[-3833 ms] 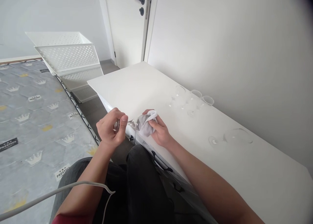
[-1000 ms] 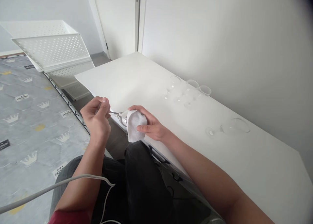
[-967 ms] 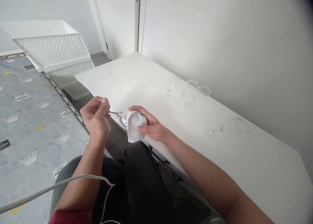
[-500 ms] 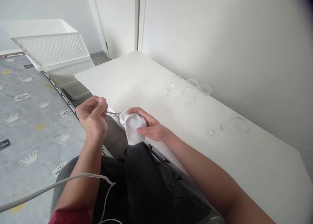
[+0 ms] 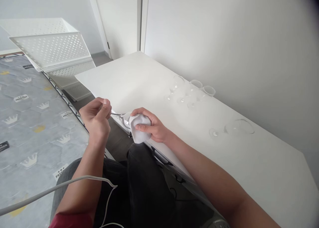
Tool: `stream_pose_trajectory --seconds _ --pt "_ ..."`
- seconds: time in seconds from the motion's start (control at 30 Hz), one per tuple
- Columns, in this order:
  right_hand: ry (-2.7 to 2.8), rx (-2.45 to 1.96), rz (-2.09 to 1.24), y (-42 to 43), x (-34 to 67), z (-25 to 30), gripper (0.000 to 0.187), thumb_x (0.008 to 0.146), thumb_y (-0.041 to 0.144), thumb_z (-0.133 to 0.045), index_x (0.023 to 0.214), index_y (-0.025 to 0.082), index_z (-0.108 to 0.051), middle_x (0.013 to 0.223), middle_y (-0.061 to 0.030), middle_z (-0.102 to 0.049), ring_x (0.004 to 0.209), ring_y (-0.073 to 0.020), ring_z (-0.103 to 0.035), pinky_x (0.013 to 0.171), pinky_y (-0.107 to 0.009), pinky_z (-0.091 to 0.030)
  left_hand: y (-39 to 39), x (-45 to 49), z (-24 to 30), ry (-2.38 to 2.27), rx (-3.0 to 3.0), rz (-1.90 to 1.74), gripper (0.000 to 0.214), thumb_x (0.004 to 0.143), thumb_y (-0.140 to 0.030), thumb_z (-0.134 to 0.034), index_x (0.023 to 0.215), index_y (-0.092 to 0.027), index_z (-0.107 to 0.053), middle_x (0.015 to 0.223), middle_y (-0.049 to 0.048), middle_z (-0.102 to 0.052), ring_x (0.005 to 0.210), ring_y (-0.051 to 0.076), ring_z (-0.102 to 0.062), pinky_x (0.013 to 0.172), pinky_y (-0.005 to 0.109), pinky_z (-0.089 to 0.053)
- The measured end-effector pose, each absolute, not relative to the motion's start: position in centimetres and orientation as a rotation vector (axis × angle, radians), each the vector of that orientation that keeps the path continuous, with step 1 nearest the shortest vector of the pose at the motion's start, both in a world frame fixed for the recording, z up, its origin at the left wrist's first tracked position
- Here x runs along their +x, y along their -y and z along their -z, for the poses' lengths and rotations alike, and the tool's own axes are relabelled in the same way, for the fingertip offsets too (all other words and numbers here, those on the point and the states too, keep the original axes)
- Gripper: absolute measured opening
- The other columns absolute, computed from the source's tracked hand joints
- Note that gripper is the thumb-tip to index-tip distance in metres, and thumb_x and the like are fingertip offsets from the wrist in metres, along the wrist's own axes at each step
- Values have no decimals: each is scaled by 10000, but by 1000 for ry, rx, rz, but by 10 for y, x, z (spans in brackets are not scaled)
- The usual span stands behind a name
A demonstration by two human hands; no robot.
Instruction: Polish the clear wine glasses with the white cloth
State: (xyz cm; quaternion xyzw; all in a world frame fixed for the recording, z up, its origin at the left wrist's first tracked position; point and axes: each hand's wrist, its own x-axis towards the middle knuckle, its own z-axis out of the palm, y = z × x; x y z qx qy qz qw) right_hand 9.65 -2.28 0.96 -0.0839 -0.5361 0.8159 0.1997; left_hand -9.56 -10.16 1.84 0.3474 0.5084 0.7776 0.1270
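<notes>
My left hand is closed on the foot and stem of a clear stemmed glass that lies sideways just past the near edge of the white table. My right hand grips a white cloth wrapped over the bowl of that glass. Both hands hover above my lap in dark trousers. The bowl is mostly hidden by the cloth.
Three small stemmed glasses stand in a row by the wall. A larger glass lies on its side further right. White perforated crates are stacked on the floor to the left, beside a grey patterned mattress. A white cable crosses my lap.
The cloth is bunched tighter in my right hand than a second ago, with the fingers curled further over the bowl. My left hand has stayed on the stem with small shifts.
</notes>
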Motion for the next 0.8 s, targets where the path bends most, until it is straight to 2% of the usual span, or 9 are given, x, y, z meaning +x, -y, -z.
stream_pose_trajectory --seconds 0.23,0.43,0.57,0.7,0.8 --pt "1466 -181 -2345 23 100 -12 532 824 313 -869 1296 279 -627 1128 -38 -648 914 -172 -602 774 -285 -562 100 -89 -20 -1496 944 -2197 461 892 -402 -799 621 -183 -497 575 -34 -332 509 76 -246 464 292 -117" --pt "1473 -222 -2295 26 100 -12 755 793 320 -877 1453 321 -510 1252 -50 -634 1081 -224 -624 924 -387 -599 103 -80 -24 -1521 1022 -2165 494 903 -523 -778 640 -215 -494 584 -36 -295 508 105 -240 450 309 -157" --pt "1536 -210 -2282 28 99 -15 818 808 361 -865 1528 321 -477 1332 -70 -625 1164 -248 -625 985 -411 -583 108 -86 -25 -1571 1101 -2229 460 943 -469 -757 647 -203 -528 577 -30 -338 508 94 -308 476 325 -182" --pt "1585 -204 -2239 28 99 -15 842 817 387 -865 1557 327 -470 1373 -70 -618 1219 -269 -604 1037 -427 -547 110 -99 -22 -1564 1106 -2300 384 970 -331 -729 669 -181 -542 574 -42 -360 505 58 -302 511 324 -170" --pt "1560 -247 -2197 28 98 -13 766 854 398 -838 1537 327 -499 1374 -62 -611 1218 -266 -601 1045 -426 -538 109 -103 -21 -1619 1023 -2371 411 975 -296 -699 642 -181 -488 578 -48 -333 500 48 -296 504 312 -163"
